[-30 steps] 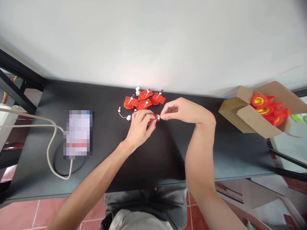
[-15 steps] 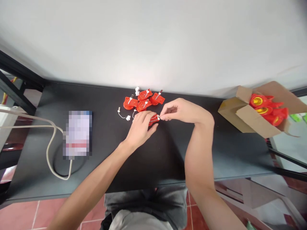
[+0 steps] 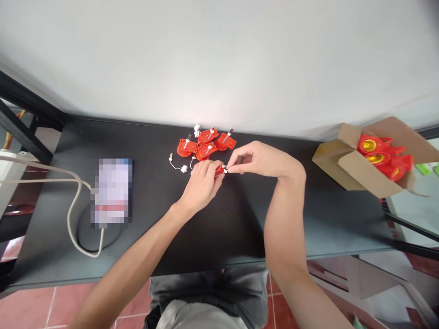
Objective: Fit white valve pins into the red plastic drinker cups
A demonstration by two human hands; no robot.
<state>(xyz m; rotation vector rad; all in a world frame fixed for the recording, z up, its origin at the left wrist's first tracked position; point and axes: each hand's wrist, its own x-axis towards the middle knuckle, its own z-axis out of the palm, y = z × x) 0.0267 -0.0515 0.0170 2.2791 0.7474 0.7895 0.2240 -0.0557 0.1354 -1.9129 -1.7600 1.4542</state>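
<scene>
My left hand [image 3: 203, 180] is closed round a red plastic part [image 3: 218, 172], covering most of it against the black tabletop. Thumb and index finger of my right hand [image 3: 253, 157] pinch at a small white piece [image 3: 225, 171] at the right end of that part. Just behind lie several similar red parts [image 3: 224, 142], each with a metal strip and a white bit on top. Left of them, a thin white wire [image 3: 175, 167] links a small tab to a white connector [image 3: 184, 169]. Another white connector [image 3: 196, 130] rests near the wall.
On the right stands an open cardboard box [image 3: 331, 167] holding red and yellow plastic pieces [image 3: 386, 157]. A blurred flat device [image 3: 112, 192] lies at the left, with a pale cable [image 3: 70, 219] looping beside it. The white wall [image 3: 219, 59] borders the black table [image 3: 219, 233] at the back.
My left fingers and thumb have drawn closer together round the red part, which has shifted slightly. My right fingertips have moved a little left with the white piece.
</scene>
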